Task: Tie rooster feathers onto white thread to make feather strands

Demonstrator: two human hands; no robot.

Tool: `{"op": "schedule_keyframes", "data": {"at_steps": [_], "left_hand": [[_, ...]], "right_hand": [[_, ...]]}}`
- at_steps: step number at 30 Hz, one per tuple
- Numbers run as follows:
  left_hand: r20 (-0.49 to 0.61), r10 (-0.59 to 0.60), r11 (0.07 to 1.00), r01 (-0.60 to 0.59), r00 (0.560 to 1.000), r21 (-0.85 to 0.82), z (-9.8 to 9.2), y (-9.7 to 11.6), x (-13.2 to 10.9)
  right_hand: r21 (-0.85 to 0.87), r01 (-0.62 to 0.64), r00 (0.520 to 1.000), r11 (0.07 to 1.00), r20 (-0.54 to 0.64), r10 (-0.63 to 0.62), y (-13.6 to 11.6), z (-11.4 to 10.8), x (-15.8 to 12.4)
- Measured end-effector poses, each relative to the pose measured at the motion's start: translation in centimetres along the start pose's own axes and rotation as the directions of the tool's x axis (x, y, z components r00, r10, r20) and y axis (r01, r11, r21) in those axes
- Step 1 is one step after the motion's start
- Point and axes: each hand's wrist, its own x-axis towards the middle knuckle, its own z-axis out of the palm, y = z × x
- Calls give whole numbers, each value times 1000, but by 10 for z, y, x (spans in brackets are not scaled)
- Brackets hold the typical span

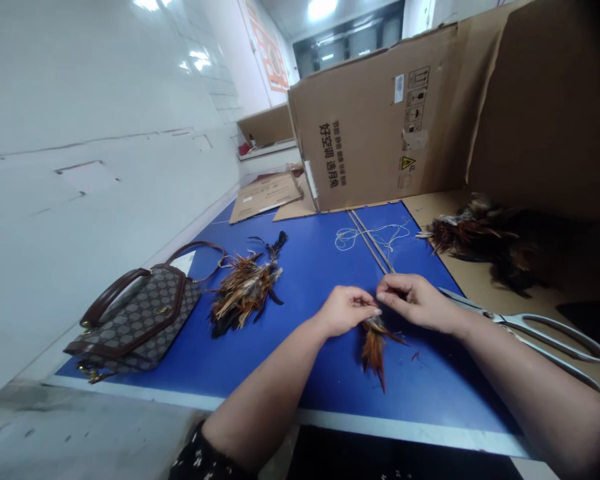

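My left hand [347, 308] and my right hand [416, 300] meet over the blue table [310, 280], fingertips pinched together. Between them they hold the top of a small bunch of brown and orange feathers [375, 347], which hangs down toward me onto the table. Two thin grey rods [370, 243] run away from my right hand's fingers, with loose white thread [370, 235] lying across them farther back.
A bundle of brown feathers [245, 290] lies left of my hands, beside a patterned handbag [135, 320]. Large scissors [540, 330] rest at the right on cardboard, near a dark feather heap [485, 237]. Cardboard boxes [380, 127] stand behind; a white wall runs along the left.
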Motion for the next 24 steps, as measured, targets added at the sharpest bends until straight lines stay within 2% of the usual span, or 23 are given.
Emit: {"op": "schedule_keyframes", "data": {"at_steps": [4,10,12,15,17,19,22,24], "left_hand": [[23,-32,998,33,999,-61,6,-3,-1],[60,-33,980,44,998,-194,10,-2,-4],[49,-13,977,23,999,-213,8,1,-4],[-25,17,966,-23,1000,-256,5,5,-3],[-77,32,956,-53,997,-290,4,7,-2],[-114,44,944,-79,992,-321,4,9,-2],[-152,60,934,-109,987,-340,4,11,-1],[-158,67,931,-119,985,-344,4,11,-1]], "right_hand": [[-11,130,991,991,14,-130,-3,4,0],[-76,196,977,978,-66,-201,-1,11,2],[-125,218,958,968,-159,-237,0,11,3],[-252,203,885,946,-367,-287,-3,6,3],[-290,175,851,941,-436,-292,-6,0,1],[-270,183,868,945,-406,-284,-10,-4,0],[-243,232,914,942,-278,-297,-13,-3,-2],[-252,242,925,937,-233,-301,-12,1,-2]]}}
